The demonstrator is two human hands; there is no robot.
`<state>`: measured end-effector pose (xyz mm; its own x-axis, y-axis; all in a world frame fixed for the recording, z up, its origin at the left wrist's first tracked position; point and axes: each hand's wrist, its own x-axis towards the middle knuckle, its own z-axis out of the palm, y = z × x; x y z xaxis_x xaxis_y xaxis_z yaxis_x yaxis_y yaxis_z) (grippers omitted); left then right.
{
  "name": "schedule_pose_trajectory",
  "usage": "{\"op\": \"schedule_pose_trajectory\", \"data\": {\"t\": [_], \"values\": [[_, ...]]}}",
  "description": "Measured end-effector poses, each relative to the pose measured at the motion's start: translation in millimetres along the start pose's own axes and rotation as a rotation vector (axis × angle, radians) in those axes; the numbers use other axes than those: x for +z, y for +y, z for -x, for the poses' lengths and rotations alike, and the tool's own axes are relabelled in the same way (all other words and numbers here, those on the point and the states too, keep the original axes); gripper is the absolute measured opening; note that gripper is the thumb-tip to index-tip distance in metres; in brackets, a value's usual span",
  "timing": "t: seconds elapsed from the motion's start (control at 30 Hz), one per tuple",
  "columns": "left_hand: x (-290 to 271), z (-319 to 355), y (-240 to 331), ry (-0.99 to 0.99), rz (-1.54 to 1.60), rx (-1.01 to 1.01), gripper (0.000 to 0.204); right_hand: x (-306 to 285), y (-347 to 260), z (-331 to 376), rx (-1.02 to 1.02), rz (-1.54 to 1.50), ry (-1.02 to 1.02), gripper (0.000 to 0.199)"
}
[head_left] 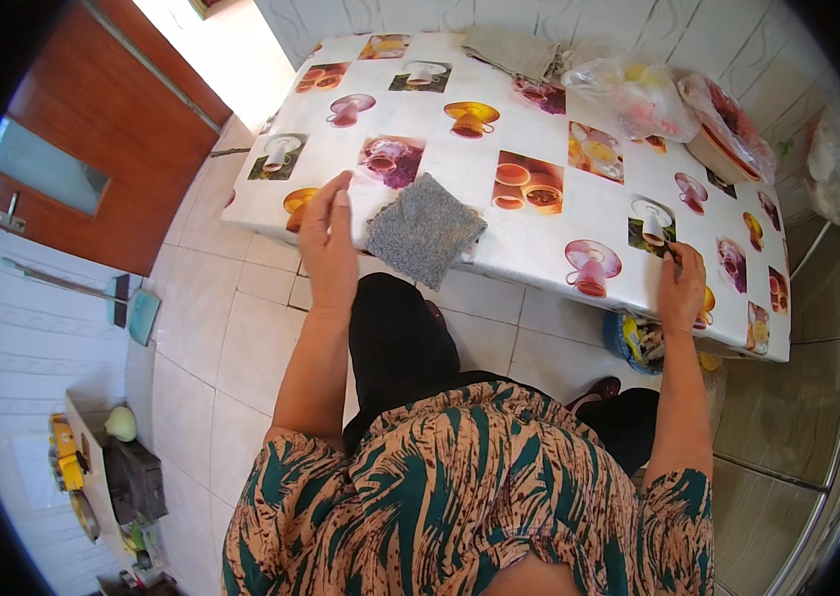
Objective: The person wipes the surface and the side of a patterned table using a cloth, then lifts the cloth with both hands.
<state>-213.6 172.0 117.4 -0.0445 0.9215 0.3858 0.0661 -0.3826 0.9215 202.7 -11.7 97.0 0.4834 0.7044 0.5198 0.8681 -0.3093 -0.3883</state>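
A folded grey cloth [425, 230] lies at the front edge of the table, one corner hanging over it. Just left of the cloth, my left hand [329, 243] is raised with its fingers stretched out, apart from the cloth and holding nothing. My right hand [681, 288] is at the table's front edge, farther right. Its fingers are bent together over the printed tablecloth [460, 74]; whatever may be between their tips is too small to make out.
Clear plastic bags [629, 94] and a red tub in plastic [728, 124] stand at the back right by folded grey fabric [514, 52]. A blue bin [629, 343] sits beneath the table. A dustpan [143, 316] and brown door [107, 119] are at the left.
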Motion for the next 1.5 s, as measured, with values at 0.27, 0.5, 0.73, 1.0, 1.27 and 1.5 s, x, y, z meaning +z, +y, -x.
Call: {"op": "schedule_pose_trajectory", "data": {"t": [0.27, 0.5, 0.73, 1.0, 1.27, 1.5], "values": [[-17.9, 61.4, -48.5, 0.128, 0.208, -0.538, 0.029, -0.5, -3.2, 0.1, 0.007, 0.009, 0.001, 0.018], [13.1, 82.1, -35.8, -0.117, 0.615, -0.950, 0.041, 1.1, 10.8, -1.6, -0.081, 0.092, -0.064, 0.024], [22.7, 79.9, -22.1, -0.160, 0.580, -0.906, 0.031, -9.5, -53.0, 12.7, -0.319, 0.006, -0.059, 0.032], [34.2, 92.8, -0.4, -0.317, 0.602, -0.920, 0.027, 5.5, -188.9, 41.8, -0.737, -0.381, -0.313, 0.036], [31.8, 96.9, 6.4, -0.420, 0.681, -0.732, 0.024, 26.8, -200.5, 39.4, -0.536, -0.529, -0.490, 0.015], [41.2, 96.1, -0.2, -0.337, 0.529, -0.721, 0.035, 36.2, -194.8, 2.7, 0.204, -1.191, -0.619, 0.011]]}}
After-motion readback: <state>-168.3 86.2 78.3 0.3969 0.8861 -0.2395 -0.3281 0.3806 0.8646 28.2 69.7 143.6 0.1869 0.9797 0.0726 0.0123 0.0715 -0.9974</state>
